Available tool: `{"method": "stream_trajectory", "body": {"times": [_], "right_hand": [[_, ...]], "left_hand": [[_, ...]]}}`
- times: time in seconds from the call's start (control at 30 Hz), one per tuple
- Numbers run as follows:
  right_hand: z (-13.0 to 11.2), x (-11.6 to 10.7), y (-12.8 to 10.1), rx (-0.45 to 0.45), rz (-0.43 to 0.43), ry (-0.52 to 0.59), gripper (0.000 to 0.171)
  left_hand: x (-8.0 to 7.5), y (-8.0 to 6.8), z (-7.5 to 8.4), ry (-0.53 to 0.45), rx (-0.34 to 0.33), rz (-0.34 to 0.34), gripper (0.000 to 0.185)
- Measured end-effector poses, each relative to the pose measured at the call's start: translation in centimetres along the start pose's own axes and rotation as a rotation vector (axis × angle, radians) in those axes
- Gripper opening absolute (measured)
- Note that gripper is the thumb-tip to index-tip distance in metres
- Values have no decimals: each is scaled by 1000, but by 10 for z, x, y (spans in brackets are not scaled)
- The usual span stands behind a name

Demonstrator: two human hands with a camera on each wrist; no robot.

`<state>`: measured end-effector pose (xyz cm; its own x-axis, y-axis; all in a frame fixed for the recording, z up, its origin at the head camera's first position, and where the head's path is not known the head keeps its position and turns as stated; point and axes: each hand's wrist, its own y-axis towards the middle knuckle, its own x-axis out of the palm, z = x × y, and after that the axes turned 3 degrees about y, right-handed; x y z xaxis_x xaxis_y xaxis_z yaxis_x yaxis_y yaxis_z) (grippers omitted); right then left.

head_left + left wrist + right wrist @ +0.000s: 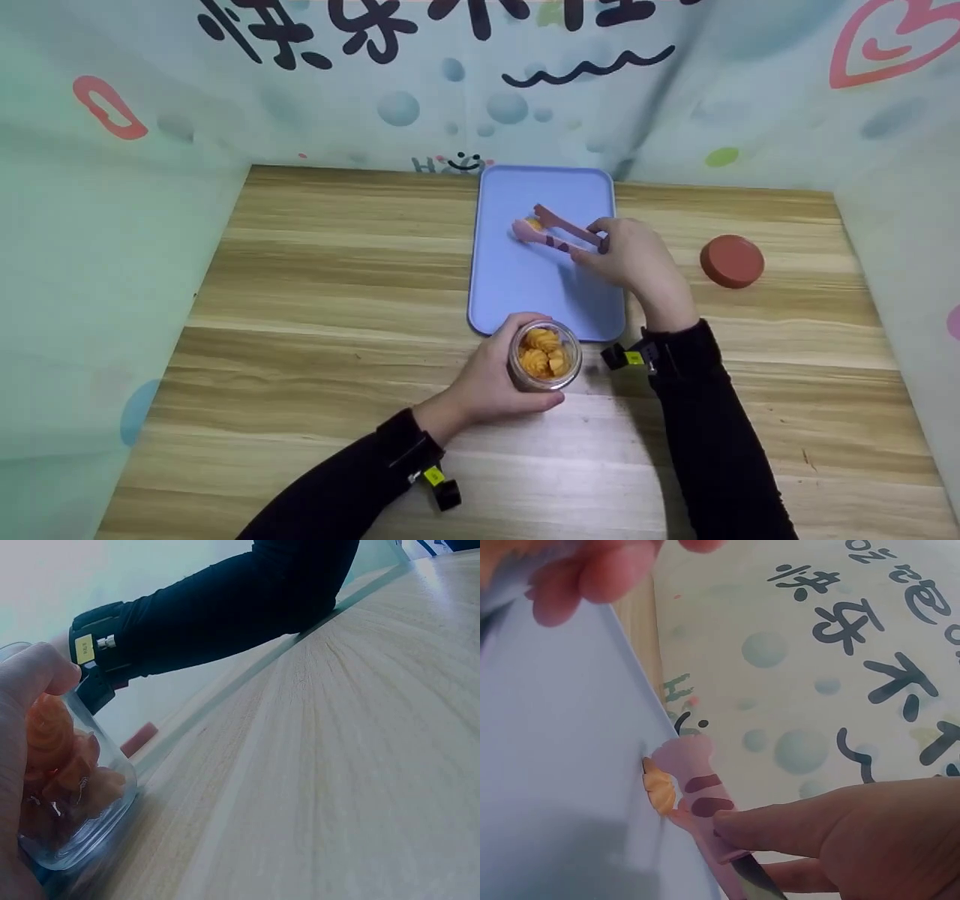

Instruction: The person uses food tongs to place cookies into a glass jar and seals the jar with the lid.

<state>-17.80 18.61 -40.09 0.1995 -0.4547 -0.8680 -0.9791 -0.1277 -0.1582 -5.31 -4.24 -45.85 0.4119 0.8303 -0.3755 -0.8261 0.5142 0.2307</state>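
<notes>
My left hand [491,379] is wrapped around a clear glass jar [568,375], with several orange swirl-shaped cookies [541,352] inside. In the left wrist view the jar [112,810] shows its cookies [56,750] through the glass. My right hand [637,255] pinches pink tongs [562,241] over the blue tray [510,300]. Between the tong tips lies one orange cookie [658,787], largely covered by them in the head view. Whether the tongs squeeze it, I cannot tell. In the right wrist view the thumb of my right hand [855,840] presses the tong handle.
On the wooden table [337,300], right of the tray, lies a round red-brown lid [732,261]. A printed curtain [450,112] hangs behind the table and along its sides. The jar stands by the tray's near edge.
</notes>
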Motion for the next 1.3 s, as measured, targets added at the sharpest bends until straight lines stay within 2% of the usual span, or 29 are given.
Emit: {"method": "stream_trajectory", "body": {"times": [0.2,0.83,1.03,1.3], "right_hand": [[-3,1,-2,-4,-19,-24,42],[-2,0,1,-21,89,-19,30],[-2,-6,-3,-10,95,5,30],[-1,-18,-11,-11,137,49,32]], "left_hand": [[0,0,0,-10,-8,-10,87],[0,0,1,-12,2,-4,87],[1,1,-2,-15,27,5,86],[1,0,-1,-15,16,0,87]]}}
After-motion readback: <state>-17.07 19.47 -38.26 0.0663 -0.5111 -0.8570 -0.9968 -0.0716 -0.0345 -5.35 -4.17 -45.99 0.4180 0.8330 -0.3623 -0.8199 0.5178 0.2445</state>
